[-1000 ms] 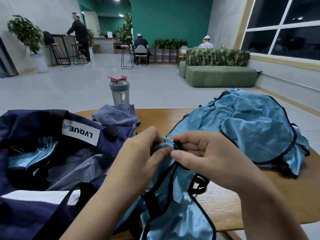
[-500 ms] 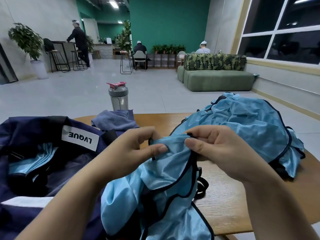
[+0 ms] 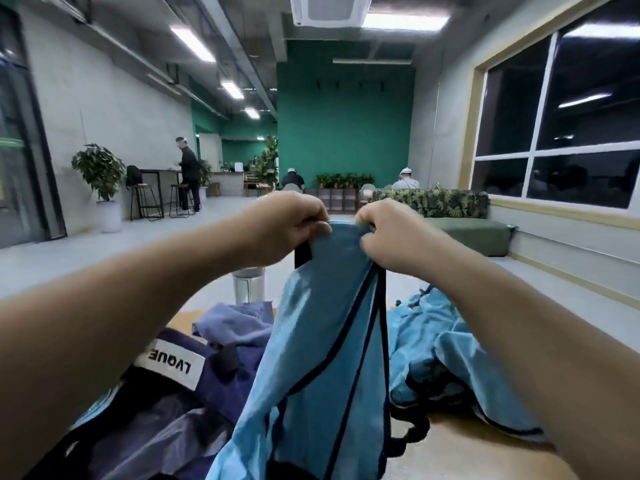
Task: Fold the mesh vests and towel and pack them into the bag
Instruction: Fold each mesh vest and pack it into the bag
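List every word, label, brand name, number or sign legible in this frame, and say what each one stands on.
"LVQUE": black capitals on a white label sewn to the navy bag, seen upside down from the head camera.
A small white sign stands on the far counter: too small to read.
No print shows on the blue mesh vest held up by the left hand and right hand, nor on the bottle.

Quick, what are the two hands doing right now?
Left hand: closed, pinching the top edge of the blue mesh vest, held up.
Right hand: closed, pinching the same top edge of the vest.
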`<action>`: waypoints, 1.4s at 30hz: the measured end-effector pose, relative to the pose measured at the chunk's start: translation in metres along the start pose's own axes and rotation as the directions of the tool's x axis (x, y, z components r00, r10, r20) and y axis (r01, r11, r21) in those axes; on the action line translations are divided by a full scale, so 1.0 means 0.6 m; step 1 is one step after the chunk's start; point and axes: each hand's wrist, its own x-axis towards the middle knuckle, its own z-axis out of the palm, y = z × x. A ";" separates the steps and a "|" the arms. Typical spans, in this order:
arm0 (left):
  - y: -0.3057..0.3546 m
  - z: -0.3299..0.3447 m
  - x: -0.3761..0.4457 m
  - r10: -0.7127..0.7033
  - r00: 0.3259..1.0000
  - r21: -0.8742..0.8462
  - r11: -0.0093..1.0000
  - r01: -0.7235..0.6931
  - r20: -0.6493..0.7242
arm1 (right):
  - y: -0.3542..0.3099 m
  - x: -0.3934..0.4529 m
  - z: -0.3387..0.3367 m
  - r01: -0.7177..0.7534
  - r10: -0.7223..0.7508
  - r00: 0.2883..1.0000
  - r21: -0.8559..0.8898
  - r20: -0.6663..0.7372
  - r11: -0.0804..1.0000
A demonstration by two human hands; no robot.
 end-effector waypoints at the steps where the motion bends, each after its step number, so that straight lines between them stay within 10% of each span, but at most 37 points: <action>1: 0.007 -0.016 0.013 0.004 1.000 0.046 0.999 -0.004 0.006 | -0.009 0.018 -0.015 -0.001 -0.003 0.999 -0.103 -0.036 0.995; 4: 0.023 -0.070 0.052 -0.013 1.000 0.118 0.993 0.011 0.012 | -0.026 0.063 -0.062 -0.028 -0.004 0.988 -0.204 -0.153 0.979; 12: 0.039 -0.197 0.086 -0.021 0.993 0.015 1.000 0.022 -0.117 | -0.075 0.107 -0.171 0.060 0.022 0.986 0.469 -0.166 0.881; 18: 0.048 -0.197 0.093 -0.121 0.882 -0.174 0.984 0.045 -0.456 | -0.094 0.128 -0.213 0.128 -0.075 0.976 0.256 -0.207 0.958; 22: 0.071 -0.177 0.100 -0.428 0.849 -0.783 0.621 0.030 -0.308 | -0.104 0.137 -0.210 0.124 -0.062 0.964 0.229 -0.258 0.966; 26: 0.075 -0.142 0.075 -0.320 0.946 -0.829 0.541 0.143 -0.046 | -0.093 0.145 -0.198 0.135 0.008 0.938 0.386 -0.347 0.912; 29: 0.064 -0.113 0.044 -0.230 0.958 -0.606 0.742 0.288 0.174 | -0.057 0.142 -0.201 0.072 0.129 0.895 0.423 -0.427 0.903; 32: 0.038 -0.126 0.041 -0.126 0.977 -0.046 0.990 0.136 0.173 | 0.004 0.138 -0.198 -0.061 0.284 0.855 0.460 -0.433 0.886; 36: 0.013 -0.184 0.051 0.076 0.985 0.623 0.766 -0.159 0.158 | 0.048 0.134 -0.196 -0.119 0.367 0.831 0.511 -0.419 0.851; 39: -0.013 -0.225 0.068 0.189 0.978 0.720 0.667 -0.191 0.085 | 0.046 0.136 -0.225 -0.119 0.368 0.800 0.475 -0.474 0.872; 42: -0.007 -0.264 0.083 0.338 0.927 0.538 0.818 -0.205 -0.161 | 0.021 0.145 -0.275 0.087 0.336 0.627 0.491 -0.703 0.867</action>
